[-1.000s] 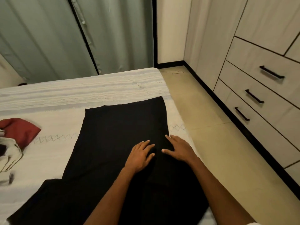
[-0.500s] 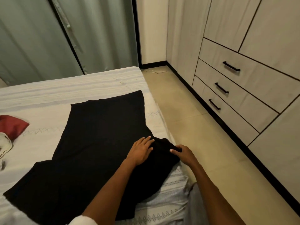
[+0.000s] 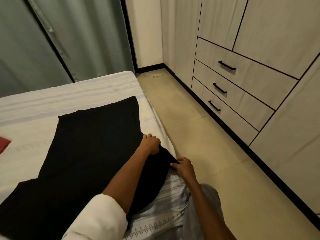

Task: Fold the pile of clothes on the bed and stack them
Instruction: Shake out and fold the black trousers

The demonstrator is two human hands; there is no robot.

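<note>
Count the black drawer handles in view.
3, all on the stacked wardrobe drawers at right: top handle, middle handle, bottom handle. More may lie outside the frame.

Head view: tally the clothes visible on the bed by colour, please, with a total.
Black: 1, the black garment spread on the bed, its near edge gripped by the left hand and pinched by the right hand.
Red: 1, the red garment, cut off at the frame's left edge.
Total: 2

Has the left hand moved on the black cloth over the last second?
Yes. The left hand has shifted from flat on the black cloth to gripping its edge nearer the white bed's side.
</note>
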